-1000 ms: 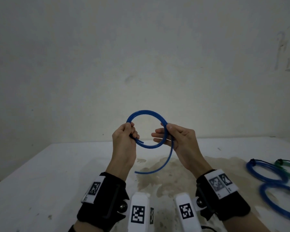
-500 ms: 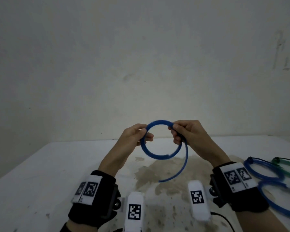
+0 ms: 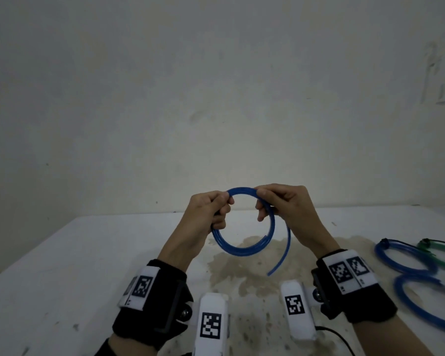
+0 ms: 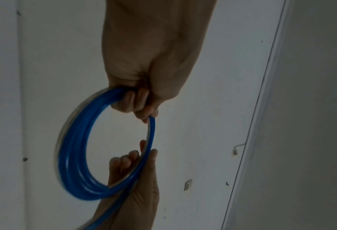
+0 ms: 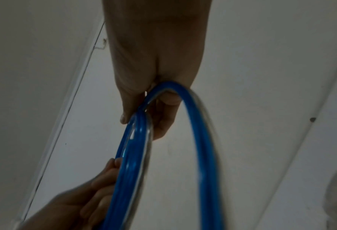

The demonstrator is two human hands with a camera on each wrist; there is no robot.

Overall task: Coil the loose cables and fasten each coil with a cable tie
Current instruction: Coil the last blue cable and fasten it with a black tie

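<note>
Both hands hold a blue cable (image 3: 231,246) in the air above the white table (image 3: 62,273). The left hand (image 3: 206,214) closes its curled fingers round the gathered turns, probably to keep them from springing apart. The right hand (image 3: 288,206) pinches the upper arc, seemingly to guide the free tail (image 3: 283,258), which hangs loose below. The cable is smooth, glossy, translucent tubing, stiff enough to keep a round loop. Finished coils (image 3: 406,255), blue and green, lie at the right.
</note>
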